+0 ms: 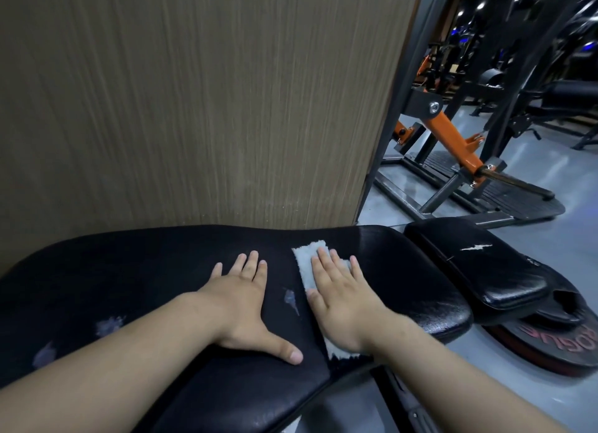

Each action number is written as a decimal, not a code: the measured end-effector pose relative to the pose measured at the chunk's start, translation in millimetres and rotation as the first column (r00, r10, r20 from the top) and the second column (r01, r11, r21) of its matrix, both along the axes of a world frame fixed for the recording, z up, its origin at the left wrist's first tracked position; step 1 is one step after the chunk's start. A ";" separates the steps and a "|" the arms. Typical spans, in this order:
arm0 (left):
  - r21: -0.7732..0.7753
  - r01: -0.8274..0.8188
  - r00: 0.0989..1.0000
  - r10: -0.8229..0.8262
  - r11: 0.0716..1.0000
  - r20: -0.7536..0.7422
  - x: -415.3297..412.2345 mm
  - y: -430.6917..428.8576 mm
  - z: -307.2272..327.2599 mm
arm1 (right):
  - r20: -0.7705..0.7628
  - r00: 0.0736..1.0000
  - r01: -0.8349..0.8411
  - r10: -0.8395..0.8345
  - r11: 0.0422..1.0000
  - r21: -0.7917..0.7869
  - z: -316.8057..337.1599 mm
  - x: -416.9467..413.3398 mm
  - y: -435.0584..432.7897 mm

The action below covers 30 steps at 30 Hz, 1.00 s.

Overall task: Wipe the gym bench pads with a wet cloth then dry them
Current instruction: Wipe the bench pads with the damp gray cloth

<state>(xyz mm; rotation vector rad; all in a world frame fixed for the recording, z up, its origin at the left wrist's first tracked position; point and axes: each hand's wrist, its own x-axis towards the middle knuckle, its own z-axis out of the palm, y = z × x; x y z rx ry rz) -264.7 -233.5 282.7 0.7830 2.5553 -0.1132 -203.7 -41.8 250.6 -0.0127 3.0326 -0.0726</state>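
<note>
1. Risk: the cloth [307, 262] is only pinned under a flat palm and is not gripped. On a fast stroke it could bunch up or be left behind by the right hand [343, 300].
2. Risk: pale scuffed patches [110, 324] and a small tear [291, 298] are seen in the black surface [145, 264]. Fibres could be snagged there, and water could be pushed into the padding.
3. Risk: the far edge, tight against the wood-grain wall panel [194, 109], could be missed. The smaller seat pad [479, 264] on the right could also be skipped.
4. Whether the cloth is wet or dry cannot be told, so the stage of the job is left unjudged.
5. Left hand [246, 303]: opened flat with fingers spread and thumb stretched out. It is pressed on the bare surface just left of the cloth, and nothing is held.
6. Right hand: flat, fingers straight, laid on the cloth on the right part of the surface. The cloth's far corner and near end are seen beyond the hand.
</note>
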 end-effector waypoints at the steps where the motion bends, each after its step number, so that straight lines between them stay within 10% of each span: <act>1: 0.000 0.005 1.000 -0.005 1.000 -0.005 -0.6 0.1 -2.1 | 0.002 1.000 0.010 -0.010 1.000 0.003 -0.2 -13.1 6.2; 10: -0.023 0.013 1.000 -0.013 1.000 -0.001 -2.7 2.8 -1.5 | -0.013 0.999 0.035 -0.034 0.998 0.049 3.1 -98.0 46.4; 30: 0.187 0.099 0.984 -0.068 0.977 -0.166 5.7 -26.2 13.8 | -0.143 0.990 0.009 -0.002 0.999 0.049 -17.6 62.8 -34.9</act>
